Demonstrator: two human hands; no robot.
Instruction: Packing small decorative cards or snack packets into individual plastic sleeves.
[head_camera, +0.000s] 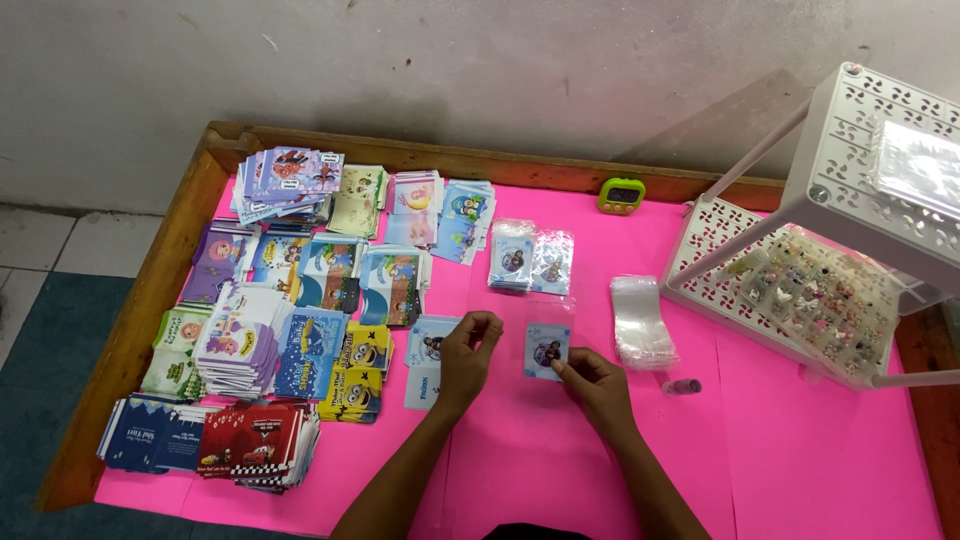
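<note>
My right hand (594, 382) pinches the lower right corner of a small blue picture card in a clear sleeve (546, 349), which lies flat on the pink table cover (780, 440). My left hand (466, 352) hovers just left of it with fingertips pinched together; I cannot tell whether anything small is between them. Under the left hand lie pale blue cards (424, 362). A small stack of sleeved cards (531, 261) sits farther back.
Several piles of colourful cards (290, 300) fill the left half. A stack of empty clear sleeves (640, 320) lies right of my hands, with a small pink bottle (682, 386). A white perforated rack (820, 250) holds small trinkets. A green timer (621, 195) stands at the back edge.
</note>
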